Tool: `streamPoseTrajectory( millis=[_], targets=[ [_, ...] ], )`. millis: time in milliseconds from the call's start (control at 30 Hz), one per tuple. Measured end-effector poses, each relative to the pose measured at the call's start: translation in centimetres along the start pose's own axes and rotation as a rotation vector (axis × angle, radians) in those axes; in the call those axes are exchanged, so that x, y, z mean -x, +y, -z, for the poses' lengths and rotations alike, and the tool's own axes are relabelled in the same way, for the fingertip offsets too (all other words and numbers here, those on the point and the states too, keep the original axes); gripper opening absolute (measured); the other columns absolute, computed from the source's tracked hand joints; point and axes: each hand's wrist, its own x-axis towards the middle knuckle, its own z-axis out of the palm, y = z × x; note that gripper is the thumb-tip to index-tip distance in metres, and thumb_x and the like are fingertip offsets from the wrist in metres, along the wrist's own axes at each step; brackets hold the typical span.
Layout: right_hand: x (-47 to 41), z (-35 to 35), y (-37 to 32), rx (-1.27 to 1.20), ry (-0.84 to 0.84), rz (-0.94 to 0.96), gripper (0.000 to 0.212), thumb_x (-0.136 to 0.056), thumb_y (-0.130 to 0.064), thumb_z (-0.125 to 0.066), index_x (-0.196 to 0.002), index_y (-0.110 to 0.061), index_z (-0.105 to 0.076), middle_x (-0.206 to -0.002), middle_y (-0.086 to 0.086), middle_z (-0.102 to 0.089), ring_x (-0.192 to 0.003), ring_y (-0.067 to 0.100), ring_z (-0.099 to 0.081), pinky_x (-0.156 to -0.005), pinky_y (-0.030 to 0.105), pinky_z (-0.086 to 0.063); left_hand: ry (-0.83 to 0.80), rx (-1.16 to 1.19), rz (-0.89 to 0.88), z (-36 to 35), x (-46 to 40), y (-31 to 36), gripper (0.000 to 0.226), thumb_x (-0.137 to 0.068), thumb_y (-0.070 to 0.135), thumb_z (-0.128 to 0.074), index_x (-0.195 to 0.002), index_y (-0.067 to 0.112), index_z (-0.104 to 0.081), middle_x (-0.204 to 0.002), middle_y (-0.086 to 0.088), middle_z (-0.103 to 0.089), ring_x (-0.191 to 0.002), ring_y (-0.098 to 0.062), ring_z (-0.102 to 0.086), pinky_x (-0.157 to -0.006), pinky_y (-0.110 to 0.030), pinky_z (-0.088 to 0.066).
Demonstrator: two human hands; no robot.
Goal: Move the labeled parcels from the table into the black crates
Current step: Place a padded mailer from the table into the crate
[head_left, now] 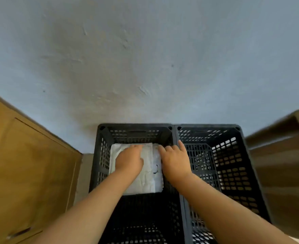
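We see a white, crinkled parcel (145, 180) with a dark scribble on top, lying flat in the far part of the left black crate (99, 166), its long axis running away from us. Our left hand (130, 160) rests on it, fingers curled at its far edge; our right hand (174, 160) touches its right edge, fingers loosely spread. A second black crate (233, 164) stands touching on the right, between wooden furniture (30, 164).

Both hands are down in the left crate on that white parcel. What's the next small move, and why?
Probably let go and lift both hands straight up out of the crate. The white parcel already lies flat inside the left crate, with the left hand and right hand resting on top of it. The right crate shows no parcel.
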Motion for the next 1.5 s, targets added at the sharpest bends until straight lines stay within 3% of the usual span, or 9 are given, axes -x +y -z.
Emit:
streamPoseTrajectory(
  millis=[100, 200, 300, 433, 567, 733, 1033, 1333, 1500],
  targets=[
    [3.1, 4.8, 2.1, -0.014, 0.059, -0.087, 0.041, -0.074, -0.012, -0.063, -0.115, -0.016, -0.061, -0.085, 0.003, -0.066, -0.09, 0.029, -0.062, -0.114, 0.051, -0.021, 0.03, 0.067, -0.067, 3.5, 2.6, 3.9, 0.052, -0.091, 0.014, -0.048, -0.141, 0.027, -0.039, -0.135, 0.001, -0.049, -0.115, -0.02, -0.053, -0.086, -0.031, -0.047],
    [7.0, 9.0, 4.8, 0.049, 0.106, -0.169, 0.025, -0.063, -0.012, -0.068, -0.087, -0.019, -0.065, -0.068, -0.001, -0.062, -0.078, 0.027, -0.063, -0.111, 0.052, -0.027, 0.035, 0.127, -0.136, 5.8, 5.2, 8.4, 0.053, -0.091, 0.016, -0.05, -0.141, 0.028, -0.039, -0.137, 0.003, -0.048, -0.117, -0.018, -0.053, -0.087, -0.031, -0.048],
    [11.0, 12.5, 7.4, 0.024, 0.09, -0.235, 0.018, -0.069, -0.014, -0.066, -0.087, -0.019, -0.065, -0.075, 0.0, -0.064, -0.084, 0.027, -0.061, -0.111, 0.053, -0.026, 0.028, 0.15, -0.208, 7.0, 7.8, 13.1, 0.053, -0.09, 0.018, -0.053, -0.14, 0.029, -0.041, -0.133, 0.004, -0.052, -0.111, -0.015, -0.056, -0.089, -0.031, -0.048],
    [16.7, 15.1, 11.1, 0.056, 0.186, -0.341, 0.02, -0.057, -0.019, -0.077, -0.072, -0.021, -0.064, -0.072, 0.0, -0.061, -0.075, 0.026, -0.062, -0.101, 0.051, -0.041, 0.023, 0.161, -0.305, 7.1, 11.4, 19.4, 0.048, -0.091, 0.02, -0.055, -0.137, 0.029, -0.045, -0.13, 0.006, -0.055, -0.112, -0.013, -0.056, -0.093, -0.031, -0.047],
    [23.5, 15.7, 15.3, -0.014, 0.192, -0.427, 0.016, -0.075, -0.022, -0.063, -0.091, -0.021, -0.065, -0.097, 0.003, -0.063, -0.097, 0.028, -0.059, -0.111, 0.052, -0.028, 0.049, 0.138, -0.415, 5.7, 15.2, 25.7, 0.044, -0.09, 0.021, -0.056, -0.134, 0.027, -0.049, -0.129, 0.005, -0.056, -0.114, -0.012, -0.054, -0.096, -0.032, -0.046],
    [34.1, 15.8, 21.5, -0.063, 0.206, -0.52, 0.027, -0.088, -0.023, -0.047, -0.112, -0.024, -0.06, -0.118, 0.001, -0.055, -0.115, 0.026, -0.049, -0.116, 0.047, -0.012, 0.065, 0.103, -0.528, 1.3, 21.8, 34.4, 0.042, -0.092, 0.02, -0.055, -0.134, 0.025, -0.05, -0.137, 0.004, -0.049, -0.123, -0.014, -0.048, -0.098, -0.03, -0.044],
    [54.1, 12.9, 34.7, -0.103, 0.203, -0.753, 0.037, -0.093, -0.026, -0.047, -0.129, -0.026, -0.054, -0.143, 0.003, -0.04, -0.131, 0.025, -0.036, -0.116, 0.042, -0.014, 0.017, 0.112, -0.627, -10.8, 33.2, 49.4, 0.041, -0.091, 0.024, -0.057, -0.132, 0.028, -0.05, -0.136, 0.007, -0.045, -0.125, -0.012, -0.042, -0.093, -0.028, -0.043],
    [64.2, 9.8, 43.0, -0.151, 0.183, -0.897, 0.04, -0.087, -0.019, -0.047, -0.126, -0.022, -0.052, -0.135, 0.003, -0.044, -0.122, 0.025, -0.044, -0.108, 0.036, -0.025, -0.057, 0.124, -0.612, -18.3, 37.2, 56.3, 0.04, -0.089, 0.022, -0.059, -0.128, 0.025, -0.054, -0.129, 0.005, -0.049, -0.111, -0.012, -0.05, -0.088, -0.028, -0.047],
    [65.5, 7.9, 46.1, -0.202, 0.14, -0.92, 0.041, -0.087, -0.02, -0.047, -0.128, -0.024, -0.05, -0.131, 0.0, -0.045, -0.12, 0.021, -0.045, -0.113, 0.037, -0.02, -0.076, 0.117, -0.55, -21.4, 35.7, 58.5, 0.04, -0.088, 0.02, -0.058, -0.128, 0.024, -0.054, -0.129, 0.004, -0.049, -0.108, -0.011, -0.052, -0.078, -0.023, -0.043]
  ],
)
